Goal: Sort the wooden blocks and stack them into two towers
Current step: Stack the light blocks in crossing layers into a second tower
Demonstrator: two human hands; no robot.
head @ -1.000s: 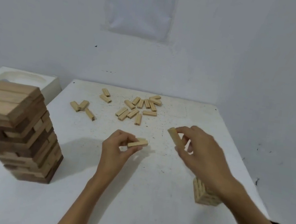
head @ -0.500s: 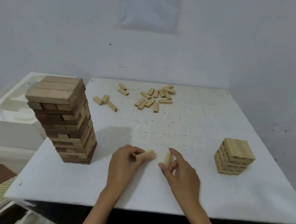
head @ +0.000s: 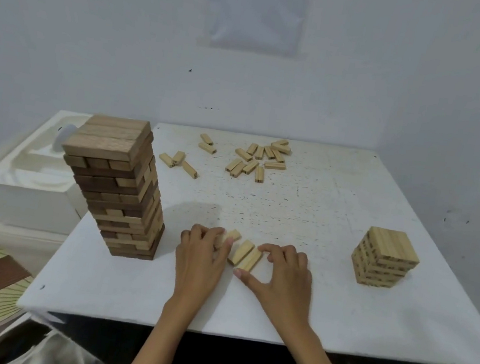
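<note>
On the table [head: 319, 222], tall tower [head: 119, 187] left, short tower [head: 384, 257] right. Behind lie loose blocks [head: 254, 159], in front three blocks [head: 248, 256].

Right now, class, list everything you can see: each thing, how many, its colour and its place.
tall tower: one, mixed dark and light brown, table's left
short tower: one, light wood, table's right
loose blocks: about seventeen, light wood, far side of table
near blocks: three, light wood, front middle, between the hands
table: one, white, speckled
moulded box: one, white, left of table
paper sheet: one, white, on wall
left hand: pinches one near block
right hand: grips the other two
</note>
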